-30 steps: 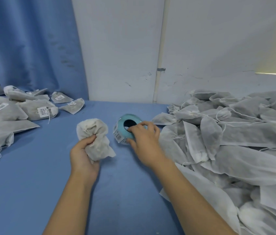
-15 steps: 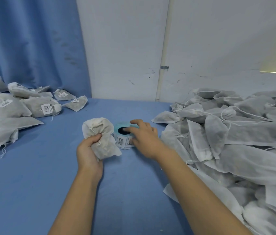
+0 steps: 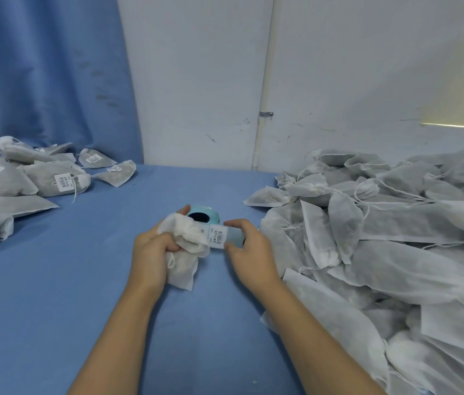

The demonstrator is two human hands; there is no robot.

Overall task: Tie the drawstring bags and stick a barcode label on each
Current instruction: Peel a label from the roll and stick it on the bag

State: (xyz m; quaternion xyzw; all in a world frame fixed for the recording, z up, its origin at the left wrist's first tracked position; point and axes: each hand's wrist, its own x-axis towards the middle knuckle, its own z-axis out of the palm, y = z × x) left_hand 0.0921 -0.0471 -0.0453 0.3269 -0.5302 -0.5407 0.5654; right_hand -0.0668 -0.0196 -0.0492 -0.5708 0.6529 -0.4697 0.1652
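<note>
My left hand (image 3: 155, 252) grips a white drawstring bag (image 3: 186, 249) in the middle of the blue table. Just behind it stands the teal roll of barcode labels (image 3: 203, 216). A strip of backing runs from the roll toward the right, with a white barcode label (image 3: 218, 237) on it next to the bag. My right hand (image 3: 249, 249) pinches the free end of that strip between thumb and fingers. Part of the roll is hidden by the bag and my left fingers.
A big heap of unlabelled white bags (image 3: 381, 238) fills the table's right side. A smaller pile of labelled bags (image 3: 34, 181) lies at the left, before a blue curtain (image 3: 40, 67). A white wall (image 3: 282, 81) closes the back. The blue table (image 3: 54, 295) stretches in front.
My right hand left the roll's top and drew a strip of labels out to the right. My left hand brought the bag in close against the roll and the strip.
</note>
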